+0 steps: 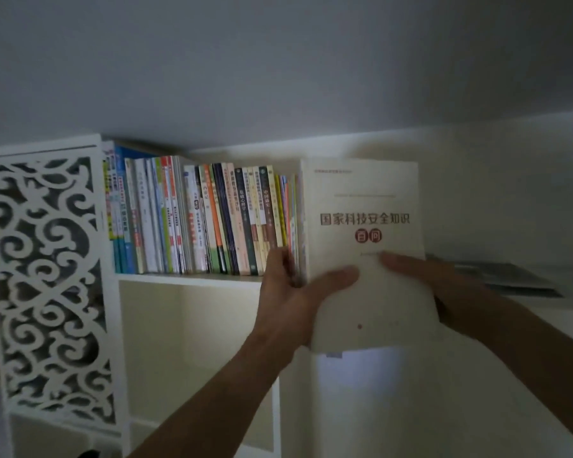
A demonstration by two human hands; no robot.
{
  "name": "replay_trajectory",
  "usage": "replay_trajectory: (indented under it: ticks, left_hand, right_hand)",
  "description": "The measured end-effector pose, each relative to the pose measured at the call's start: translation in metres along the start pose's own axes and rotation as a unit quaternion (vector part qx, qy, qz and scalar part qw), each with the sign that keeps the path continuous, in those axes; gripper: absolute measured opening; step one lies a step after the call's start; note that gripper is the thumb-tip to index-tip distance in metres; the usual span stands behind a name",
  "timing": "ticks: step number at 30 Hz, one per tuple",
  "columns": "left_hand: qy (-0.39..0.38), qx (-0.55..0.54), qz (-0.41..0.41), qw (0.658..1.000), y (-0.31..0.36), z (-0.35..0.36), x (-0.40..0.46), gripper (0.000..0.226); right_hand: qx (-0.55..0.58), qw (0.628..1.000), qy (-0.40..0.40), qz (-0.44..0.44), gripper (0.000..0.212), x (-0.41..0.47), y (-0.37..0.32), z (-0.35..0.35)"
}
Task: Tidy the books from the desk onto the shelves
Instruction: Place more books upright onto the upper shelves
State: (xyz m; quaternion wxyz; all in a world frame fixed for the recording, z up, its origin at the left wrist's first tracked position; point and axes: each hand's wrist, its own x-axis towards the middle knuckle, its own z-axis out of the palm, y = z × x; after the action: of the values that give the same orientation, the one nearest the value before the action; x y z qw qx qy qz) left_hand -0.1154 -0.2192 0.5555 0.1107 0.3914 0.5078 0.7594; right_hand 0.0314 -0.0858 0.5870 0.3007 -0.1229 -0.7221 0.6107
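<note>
Dim room, grey wall above a white bookshelf. Carved scrollwork side panel at the shelf's left end. Row of upright books packed along the top shelf board, spines out, leaning slightly at the right end of the row. Compartment below the board looks bare from this angle.

Cream-covered book with red Chinese title, front cover facing camera, upright at the right end of the row, touching the last spines there. Bottom edge hangs below the shelf board level, so not seated on the board.

Left hand clamped on the book's lower left corner: thumb across the front cover, fingers wrapped around the spine side, pressed between book and row. Right hand gripping the lower right edge: thumb on the front cover, fingers hidden behind. Both closed on the same book.

Flat dark-covered item lying on the white surface right of the held book, behind the right hand; blurred, cannot tell what kind.
</note>
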Motion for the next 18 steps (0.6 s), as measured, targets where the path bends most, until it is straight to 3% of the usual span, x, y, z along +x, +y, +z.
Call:
replay_trajectory:
  ticks: [2, 4, 6, 7, 10, 12, 14, 18]
  left_hand:
    - [0.050, 0.041, 0.060, 0.996, 0.008, 0.017, 0.042, 0.076]
    - [0.107, 0.107, 0.141, 0.978, 0.010, 0.036, 0.078, 0.077]
    - [0.172, 0.185, 0.215, 0.943, 0.003, 0.053, 0.105, 0.079]
    - [0.206, 0.220, 0.247, 0.921, -0.004, 0.059, 0.115, 0.080]
    - [0.252, 0.284, 0.304, 0.874, -0.041, 0.067, 0.139, 0.080]
    - [0.254, 0.293, 0.298, 0.872, -0.067, 0.065, 0.147, 0.079]
    - [0.254, 0.294, 0.279, 0.878, -0.087, 0.062, 0.151, 0.078]
    - [0.223, 0.402, 0.241, 0.855, -0.093, 0.062, 0.161, 0.084]
  right_hand:
    - [-0.051, 0.997, 0.045, -0.043, 0.057, 0.038, -0.024, -0.012]
    - [-0.131, 0.974, 0.159, -0.099, 0.074, 0.078, -0.036, -0.023]
    - [-0.213, 0.923, 0.290, -0.137, 0.070, 0.102, -0.035, -0.022]
    - [-0.232, 0.914, 0.296, -0.153, 0.059, 0.113, -0.031, -0.019]
    - [-0.130, 0.972, 0.172, -0.089, 0.033, 0.137, -0.016, -0.005]
    - [-0.077, 0.990, 0.109, -0.048, 0.051, 0.147, -0.010, -0.005]
    - [-0.111, 0.991, 0.064, -0.042, 0.070, 0.155, -0.002, -0.005]
    - [-0.134, 0.988, 0.047, -0.063, 0.076, 0.172, 0.016, -0.008]
